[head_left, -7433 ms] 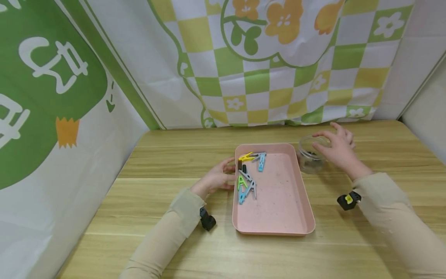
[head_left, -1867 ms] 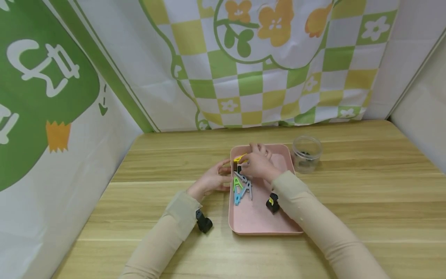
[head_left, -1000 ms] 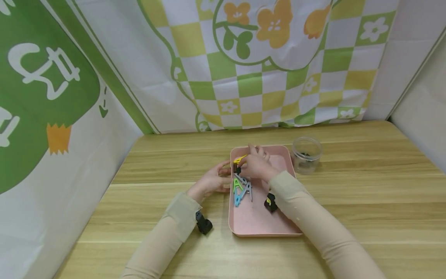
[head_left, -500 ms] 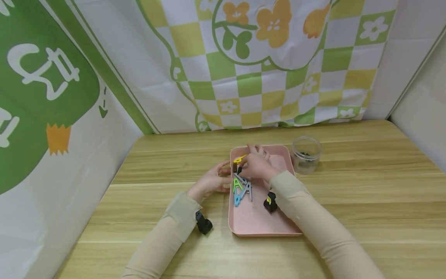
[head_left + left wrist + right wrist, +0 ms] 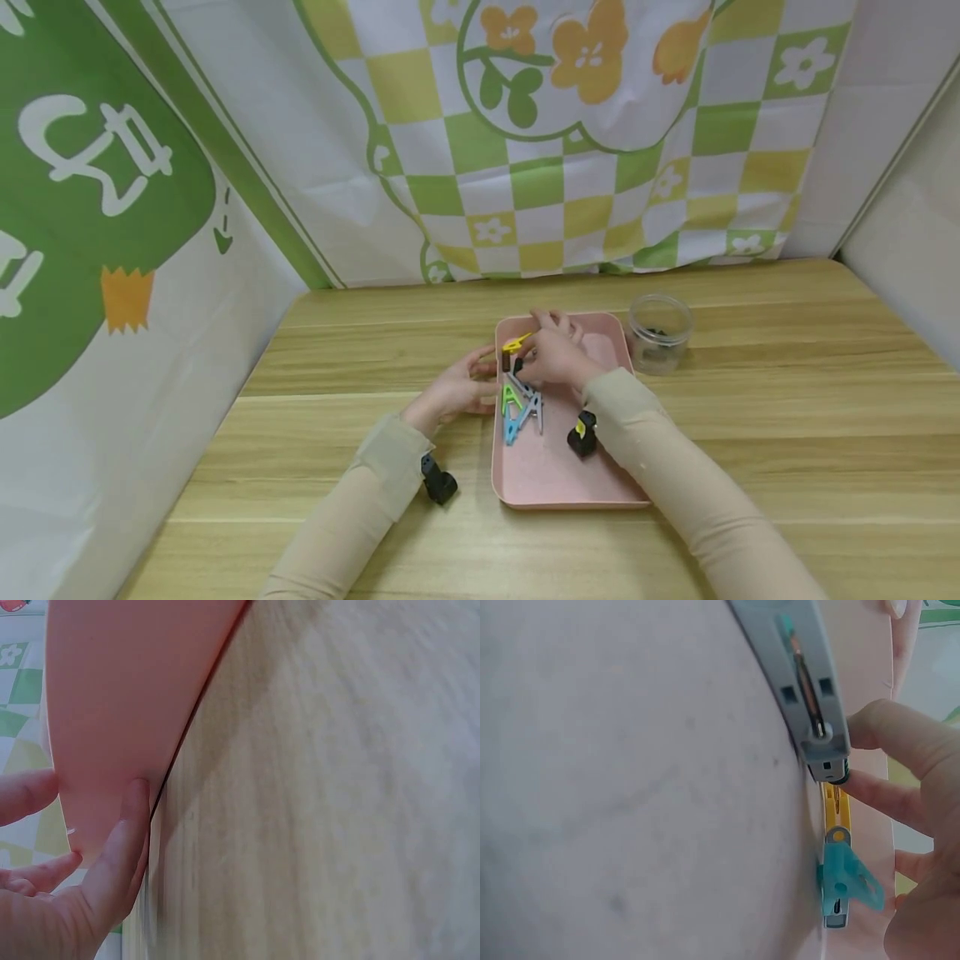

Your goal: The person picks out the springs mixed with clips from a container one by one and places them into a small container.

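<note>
In the head view, my left hand (image 5: 456, 387) is at the pink tray's (image 5: 570, 492) left wall. The left wrist view shows its extended fingers (image 5: 112, 855) touching the wall from outside. My right hand (image 5: 557, 354) reaches into the tray, thumb and finger pinching a small black piece (image 5: 517, 365) beside a brown piece (image 5: 506, 361). A grey clothespin (image 5: 802, 682) partly covers the pinch in the right wrist view. Near the fingertips are a yellow clothespin (image 5: 516, 343) and a teal one (image 5: 847, 877). Green (image 5: 512, 398), light blue (image 5: 512, 431) and grey clothespins lie along the left wall.
A clear round jar (image 5: 660, 333) with small dark pieces inside stands right of the tray on the wooden table (image 5: 337, 467). A checkered, flower-printed cloth (image 5: 555, 183) hangs behind the table. Black wrist cameras are strapped to both forearms.
The right hand has moved left from the jar into the tray, where it covers part of the back clothespins. Over the last second its fingers and the black piece shift only slightly. The left hand stays put.
</note>
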### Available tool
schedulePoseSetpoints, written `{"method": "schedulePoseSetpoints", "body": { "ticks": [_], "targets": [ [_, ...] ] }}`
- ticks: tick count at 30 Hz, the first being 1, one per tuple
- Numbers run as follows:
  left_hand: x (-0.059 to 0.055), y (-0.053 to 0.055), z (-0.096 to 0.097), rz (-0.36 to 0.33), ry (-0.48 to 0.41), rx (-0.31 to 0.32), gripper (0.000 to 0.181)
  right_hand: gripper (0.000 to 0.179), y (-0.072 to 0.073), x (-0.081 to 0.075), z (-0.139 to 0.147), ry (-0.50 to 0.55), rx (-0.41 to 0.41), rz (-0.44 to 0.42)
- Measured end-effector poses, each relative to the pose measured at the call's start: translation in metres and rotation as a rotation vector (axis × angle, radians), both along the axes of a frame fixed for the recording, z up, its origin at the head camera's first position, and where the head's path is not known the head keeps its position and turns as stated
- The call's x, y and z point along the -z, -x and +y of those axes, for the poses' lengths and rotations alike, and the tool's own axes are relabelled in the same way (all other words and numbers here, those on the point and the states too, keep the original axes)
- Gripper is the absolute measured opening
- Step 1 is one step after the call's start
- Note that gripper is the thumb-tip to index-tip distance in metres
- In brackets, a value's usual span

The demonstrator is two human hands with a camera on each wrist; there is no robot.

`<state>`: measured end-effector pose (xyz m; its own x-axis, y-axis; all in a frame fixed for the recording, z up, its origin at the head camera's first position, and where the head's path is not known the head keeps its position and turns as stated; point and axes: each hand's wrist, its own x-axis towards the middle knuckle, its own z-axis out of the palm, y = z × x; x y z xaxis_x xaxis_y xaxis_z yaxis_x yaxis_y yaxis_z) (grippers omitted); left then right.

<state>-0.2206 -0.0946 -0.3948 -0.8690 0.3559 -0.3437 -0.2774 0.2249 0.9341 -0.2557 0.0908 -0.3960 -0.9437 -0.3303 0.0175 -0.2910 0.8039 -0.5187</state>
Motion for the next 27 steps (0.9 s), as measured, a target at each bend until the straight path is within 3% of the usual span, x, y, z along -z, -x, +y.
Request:
{"method": "schedulePoseSetpoints", "body": {
  "ticks": [12,15,22,27],
  "targets": [
    [-0.013,0.013,-0.005,0.046,-0.004,-0.002,0.073,0.019,0.015,-0.017,-0.005,0.030,0.026,0.022],
    [-0.011,0.010,-0.007,0.059,-0.015,-0.004,0.073,0.019,0.012,-0.018,-0.006,0.056,0.029,0.032],
    [0.006,-0.005,-0.004,0.044,-0.031,0.046,0.072,0.022,-0.007,-0.010,-0.002,0.093,0.076,0.000],
    [0.005,-0.007,-0.006,0.060,-0.029,0.028,0.071,0.020,-0.008,-0.013,-0.003,0.144,0.074,0.023]
  ]
}}
